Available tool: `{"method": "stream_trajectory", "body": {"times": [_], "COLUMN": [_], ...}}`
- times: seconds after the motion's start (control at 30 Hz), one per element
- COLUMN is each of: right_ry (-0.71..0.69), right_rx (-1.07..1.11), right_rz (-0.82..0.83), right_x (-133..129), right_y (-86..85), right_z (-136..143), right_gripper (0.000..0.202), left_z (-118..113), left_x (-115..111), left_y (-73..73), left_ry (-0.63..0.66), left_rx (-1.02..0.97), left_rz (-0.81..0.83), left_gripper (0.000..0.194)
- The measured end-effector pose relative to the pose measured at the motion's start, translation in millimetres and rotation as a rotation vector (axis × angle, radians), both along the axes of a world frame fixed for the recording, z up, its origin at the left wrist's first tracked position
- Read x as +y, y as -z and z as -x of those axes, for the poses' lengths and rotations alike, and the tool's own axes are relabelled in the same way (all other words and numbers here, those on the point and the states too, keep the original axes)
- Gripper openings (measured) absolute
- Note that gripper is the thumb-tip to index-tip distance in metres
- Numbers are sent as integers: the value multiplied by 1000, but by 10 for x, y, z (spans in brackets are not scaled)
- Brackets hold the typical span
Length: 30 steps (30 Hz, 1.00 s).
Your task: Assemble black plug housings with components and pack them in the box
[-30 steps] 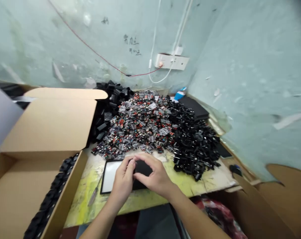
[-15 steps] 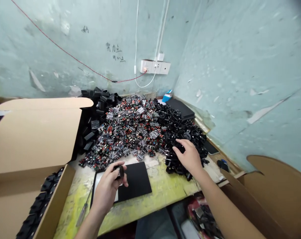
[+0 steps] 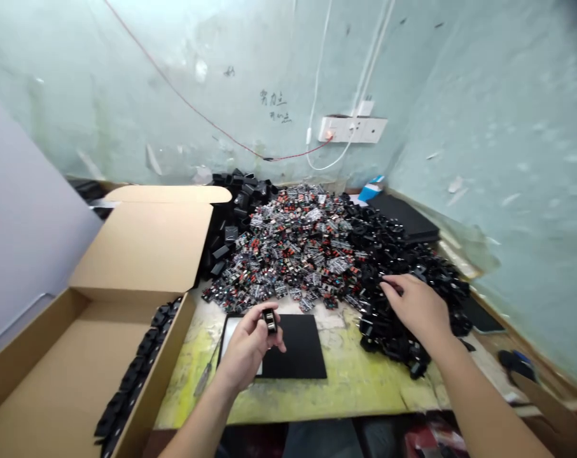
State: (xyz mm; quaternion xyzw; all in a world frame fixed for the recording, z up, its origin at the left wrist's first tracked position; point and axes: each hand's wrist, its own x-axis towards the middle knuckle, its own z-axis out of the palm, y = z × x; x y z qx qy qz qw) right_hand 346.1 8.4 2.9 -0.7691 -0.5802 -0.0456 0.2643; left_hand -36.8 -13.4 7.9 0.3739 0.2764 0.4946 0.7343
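Note:
My left hand (image 3: 250,348) is closed round a small black housing (image 3: 270,320) with metal parts showing in its open end, above a black pad (image 3: 300,350). On the right, my right hand (image 3: 415,305) is at a heap of black plastic parts (image 3: 388,340), its thumb and fingers drawn together; what they hold, if anything, is hidden. A large pile of small circuit boards (image 3: 298,248) lies between the heap and some black cases (image 3: 240,197) at the back left.
An open cardboard box (image 3: 44,369) on the left has a row of black pieces (image 3: 135,375) along its right side. A screwdriver (image 3: 203,380) lies beside the pad. Black sheets (image 3: 403,216) are stacked at the back right, near a wall socket (image 3: 355,129).
The view has turned left, showing more of the cardboard box. My right hand's fingers have come together at the black parts. My left hand still holds the housing, its open end now showing.

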Motion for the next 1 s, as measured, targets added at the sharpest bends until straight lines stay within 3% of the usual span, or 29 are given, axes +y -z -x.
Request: {"method": "stream_trajectory", "body": {"times": [0.07, 0.13, 0.2, 0.27, 0.4, 0.57, 0.73, 0.87, 1.0], "right_ry": [-56, -179, -327, -415, -470, -479, -412, -574, -688], "right_rx": [154, 482, 959, 1301, 1539, 1611, 1434, 1331, 996], "right_rz": [-96, -132, -12, 166, 252, 172, 195, 132, 100], "right_x": [-29, -76, -139, -201, -284, -298, -293, -347, -405], "right_y": [-42, -111, -179, -207, -121, 21, 80, 101, 43], "right_z": [154, 442, 832, 1246, 1849, 2063, 2093, 2111, 2061], "right_gripper": [33, 34, 41, 48, 48, 50, 49, 44, 49], "left_z": [8, -2, -26, -53, -55, 40, 67, 48, 60], "left_x": [-2, -8, -24, -48, -94, -100, -74, -60, -70], "left_y": [71, 130, 163, 170, 153, 148, 150, 140, 112], "left_ry": [21, 42, 71, 96, 109, 18, -21, -33, -16], "left_rx": [-70, -136, -186, -207, -186, -122, -87, -103, -123], "left_rz": [22, 52, 78, 94, 104, 98, 104, 113, 124], "left_gripper": [47, 45, 42, 41, 46, 44, 40, 40, 40]}}
